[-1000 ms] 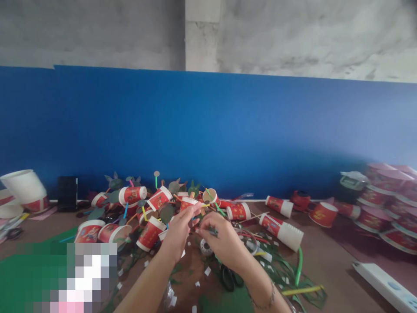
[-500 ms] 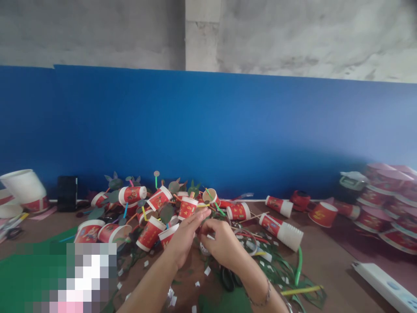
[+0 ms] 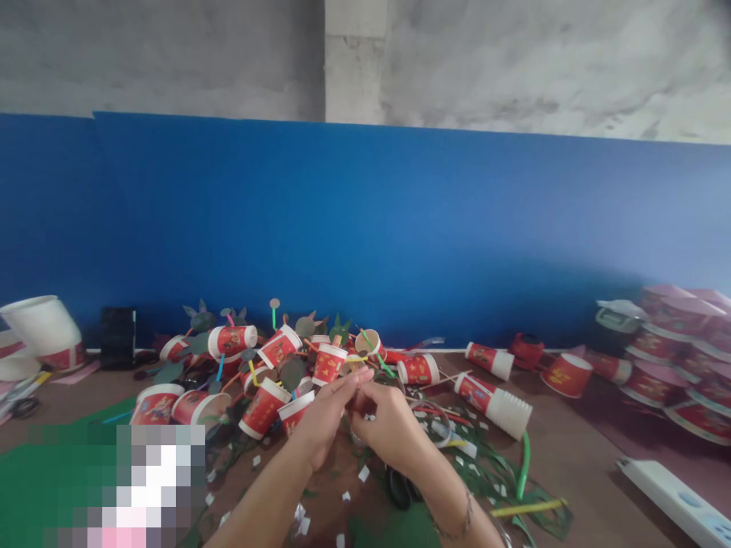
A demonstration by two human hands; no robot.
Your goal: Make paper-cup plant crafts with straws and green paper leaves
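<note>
My left hand (image 3: 324, 412) and my right hand (image 3: 384, 423) meet at the middle of the table, fingertips touching. The left fingers are long and pressed together. Those of the right are curled in a pinch against them. Whatever lies between them is hidden. Just beyond stands a red paper cup (image 3: 329, 364) with yellow stars, and a paper cup (image 3: 295, 412) tilts beside my left hand. Black scissors handles (image 3: 398, 489) show below my right wrist. A tape-like ring (image 3: 439, 421) lies to the right.
Several red cups with straws and paper discs are heaped behind my hands. A nested cup stack (image 3: 494, 403) lies right of them, near a green straw (image 3: 524, 466). A power strip (image 3: 679, 495) and piled red cups (image 3: 679, 342) are further right. Green paper scraps (image 3: 542, 517) litter the table.
My left fingertips have moved slightly right and down, closer over the right hand's fingers. The right hand has shifted only a little. The things around look unmoved.
</note>
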